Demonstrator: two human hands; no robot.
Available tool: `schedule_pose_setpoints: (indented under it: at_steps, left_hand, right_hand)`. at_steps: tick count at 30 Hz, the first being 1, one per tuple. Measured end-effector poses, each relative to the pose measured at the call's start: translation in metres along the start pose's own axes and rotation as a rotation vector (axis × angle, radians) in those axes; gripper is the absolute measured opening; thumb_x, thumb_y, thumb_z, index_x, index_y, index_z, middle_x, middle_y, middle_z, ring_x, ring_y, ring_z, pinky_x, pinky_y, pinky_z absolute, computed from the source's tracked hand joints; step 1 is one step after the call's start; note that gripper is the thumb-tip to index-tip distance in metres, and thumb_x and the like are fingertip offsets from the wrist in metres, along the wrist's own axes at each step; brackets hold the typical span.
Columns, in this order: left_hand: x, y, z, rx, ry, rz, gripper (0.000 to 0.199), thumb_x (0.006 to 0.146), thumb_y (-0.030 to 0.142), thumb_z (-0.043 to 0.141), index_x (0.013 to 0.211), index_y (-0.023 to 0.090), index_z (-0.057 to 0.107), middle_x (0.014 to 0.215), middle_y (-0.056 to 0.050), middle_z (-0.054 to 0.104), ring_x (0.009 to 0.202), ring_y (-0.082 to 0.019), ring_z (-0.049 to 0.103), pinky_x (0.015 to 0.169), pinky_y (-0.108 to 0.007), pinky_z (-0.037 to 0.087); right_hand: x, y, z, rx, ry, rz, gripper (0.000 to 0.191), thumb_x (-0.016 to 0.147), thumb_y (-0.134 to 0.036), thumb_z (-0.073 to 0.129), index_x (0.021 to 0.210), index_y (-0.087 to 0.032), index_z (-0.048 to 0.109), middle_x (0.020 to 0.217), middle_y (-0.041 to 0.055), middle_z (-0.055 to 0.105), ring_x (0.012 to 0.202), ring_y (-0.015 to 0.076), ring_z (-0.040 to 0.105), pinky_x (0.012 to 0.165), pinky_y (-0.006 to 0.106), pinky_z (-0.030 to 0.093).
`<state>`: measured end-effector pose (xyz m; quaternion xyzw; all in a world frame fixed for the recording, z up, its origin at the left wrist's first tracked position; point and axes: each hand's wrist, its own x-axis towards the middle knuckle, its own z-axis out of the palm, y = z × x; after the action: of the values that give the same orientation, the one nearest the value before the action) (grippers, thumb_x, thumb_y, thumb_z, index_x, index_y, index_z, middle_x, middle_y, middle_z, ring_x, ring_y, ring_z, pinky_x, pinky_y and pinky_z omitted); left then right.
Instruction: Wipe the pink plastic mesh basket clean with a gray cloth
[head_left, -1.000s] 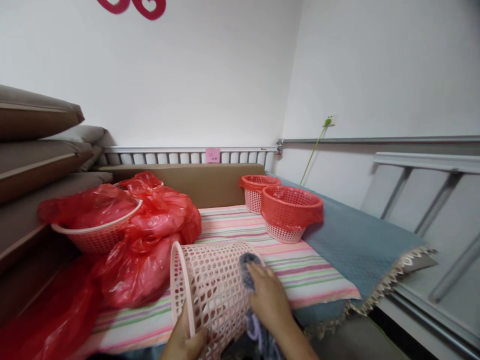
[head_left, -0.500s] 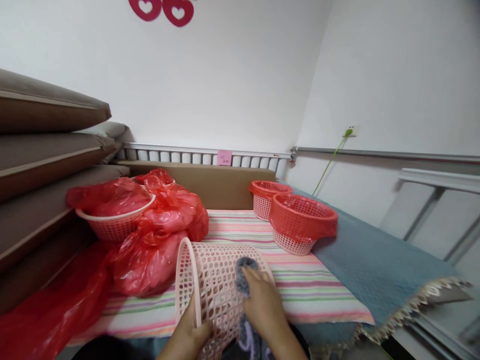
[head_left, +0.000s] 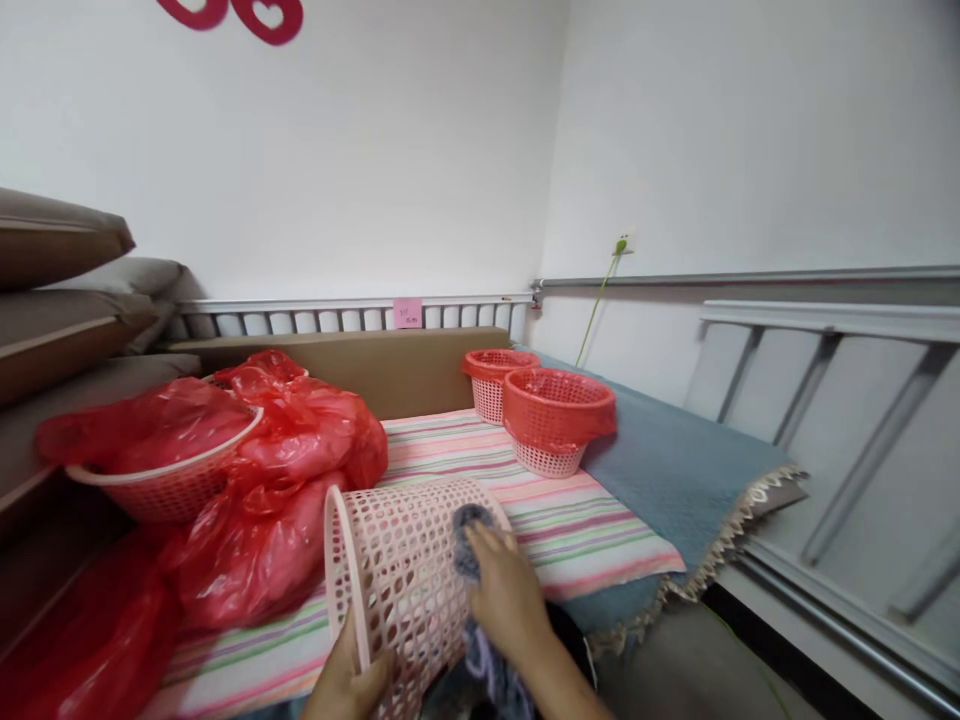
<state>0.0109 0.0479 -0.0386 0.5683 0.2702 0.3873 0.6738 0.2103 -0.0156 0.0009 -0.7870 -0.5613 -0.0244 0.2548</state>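
A pale pink perforated plastic basket lies on its side in front of me, its open rim facing left. My left hand grips that rim, thumb outside and the other fingers partly hidden within. My right hand presses a grey-blue fuzzy cloth against the side of the basket near its base. The lower part of the cloth, with a lilac edge, hangs below my wrist.
Two baskets lined with red bags, a nearer one and a farther one, stand on the striped cloth. At left are red plastic bags, another basket and stacked cushions. A metal rail runs at right.
My view has turned to the right, so the surroundings sit farther left. Both hands keep their hold, and the cloth stays near the same spot on the basket.
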Motion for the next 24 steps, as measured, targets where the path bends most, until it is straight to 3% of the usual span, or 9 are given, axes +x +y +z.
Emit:
schedule_pose_setpoints:
  at_steps: [2,5,12,15,18,21,24]
  left_hand:
    - [0.002,-0.002,0.001,0.001,-0.010,0.007,0.081,0.065,0.039,0.072,0.135,0.016,0.038,0.130,-0.016,0.054,0.129,-0.035,0.039,0.112,-0.048,0.020]
    - [0.004,-0.002,0.002,-0.011,0.001,0.027,0.082,0.065,0.041,0.071,0.136,0.017,0.037,0.131,-0.015,0.054,0.127,-0.035,0.041,0.111,-0.048,0.023]
    - [-0.003,0.000,0.009,-0.049,-0.037,0.039,0.084,0.066,0.043,0.070,0.137,0.018,0.033,0.134,-0.015,0.051,0.131,-0.032,0.036,0.113,-0.048,0.017]
    - [-0.004,0.002,0.012,-0.030,-0.082,0.037,0.082,0.065,0.045,0.071,0.135,0.017,0.039,0.132,-0.015,0.053,0.130,-0.032,0.037,0.112,-0.048,0.020]
    - [-0.003,0.001,0.010,-0.020,-0.126,0.053,0.072,0.065,0.049,0.070,0.127,0.018,0.049,0.127,-0.014,0.057,0.122,-0.033,0.047,0.107,-0.048,0.030]
    - [-0.003,-0.002,0.003,0.060,-0.051,0.060,0.049,0.063,0.049,0.071,0.101,0.018,0.068,0.106,-0.011,0.069,0.107,-0.033,0.057,0.103,-0.047,0.036]
    - [-0.005,-0.001,0.000,0.050,0.037,0.033,0.029,0.062,0.042,0.074,0.081,0.020,0.072,0.086,-0.006,0.073,0.102,-0.032,0.058,0.103,-0.045,0.037]
  right_hand:
    - [0.008,0.023,0.000,-0.067,0.032,0.101,0.063,0.066,-0.009,0.045,0.129,-0.008,0.049,0.133,0.0079,0.050,0.121,0.0262,0.042,0.104,0.036,0.029]
    - [0.016,0.038,0.000,-0.116,0.044,0.149,0.061,0.068,-0.011,0.044,0.129,-0.008,0.050,0.132,0.0076,0.051,0.118,0.0259,0.045,0.101,0.034,0.033]
    - [0.030,0.028,-0.004,-0.125,-0.023,0.185,0.061,0.069,-0.011,0.042,0.130,-0.006,0.048,0.132,0.0090,0.051,0.116,0.0261,0.047,0.100,0.034,0.034]
    - [0.031,-0.002,-0.013,-0.072,-0.058,0.132,0.061,0.068,-0.009,0.043,0.129,-0.008,0.049,0.132,0.0083,0.051,0.118,0.0267,0.045,0.102,0.035,0.033]
    - [0.017,-0.052,-0.017,0.056,-0.100,-0.049,0.066,0.062,-0.006,0.045,0.127,-0.014,0.053,0.130,0.0038,0.053,0.123,0.0248,0.041,0.106,0.034,0.029]
    - [-0.007,-0.098,-0.012,0.205,-0.115,-0.221,0.070,0.060,-0.011,0.050,0.129,-0.018,0.050,0.134,0.0011,0.049,0.128,0.0261,0.034,0.109,0.037,0.024]
    - [-0.023,-0.115,-0.003,0.272,-0.115,-0.257,0.073,0.060,-0.015,0.052,0.133,-0.018,0.046,0.138,0.0021,0.044,0.131,0.0269,0.029,0.110,0.039,0.022]
